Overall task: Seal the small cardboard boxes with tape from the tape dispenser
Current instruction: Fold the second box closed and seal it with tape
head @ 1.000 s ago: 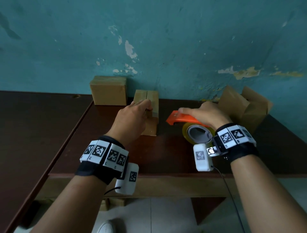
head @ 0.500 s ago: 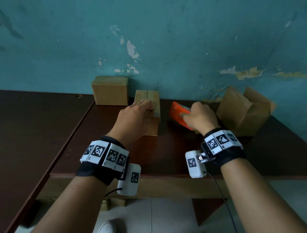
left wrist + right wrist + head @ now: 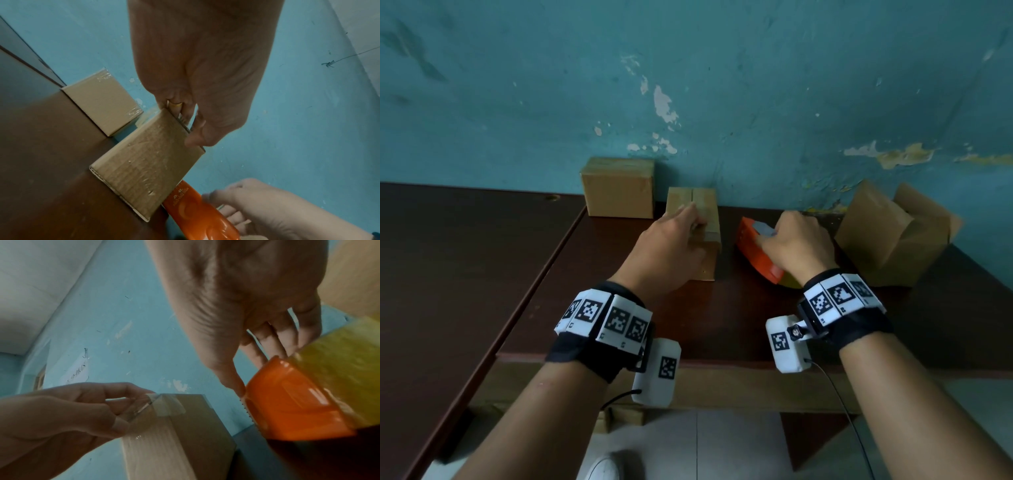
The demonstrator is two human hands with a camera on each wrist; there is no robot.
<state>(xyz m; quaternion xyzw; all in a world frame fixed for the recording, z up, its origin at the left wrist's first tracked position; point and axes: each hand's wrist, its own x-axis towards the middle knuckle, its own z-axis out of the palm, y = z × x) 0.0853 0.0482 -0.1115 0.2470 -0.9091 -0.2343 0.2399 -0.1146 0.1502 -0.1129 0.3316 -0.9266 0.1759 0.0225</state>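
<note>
A small cardboard box [image 3: 709, 219] stands on end on the dark table [image 3: 722, 325] near the wall. My left hand [image 3: 693, 222] grips its top edge, thumb on the near face [image 3: 148, 165] and curled fingers on top. A strip of clear tape [image 3: 164, 405] lies over that corner under my fingertips. Just right of the box, my right hand [image 3: 774, 236] holds the orange tape dispenser [image 3: 753, 260] from above, tipped up on the table. Its serrated blade [image 3: 247, 410] faces the box a short gap away. The yellowish tape roll [image 3: 339, 361] sits behind the orange shell.
A taped cardboard box [image 3: 618, 186] stands against the teal wall at the back left. A larger cardboard box with raised flaps [image 3: 887, 236] sits at the right, close behind my right hand. The table's front edge [image 3: 722, 363] runs under my wrists.
My right hand has carried the dispenser away from me toward the wall and tipped it up, so the roll no longer shows from above. My left hand has stayed on the box.
</note>
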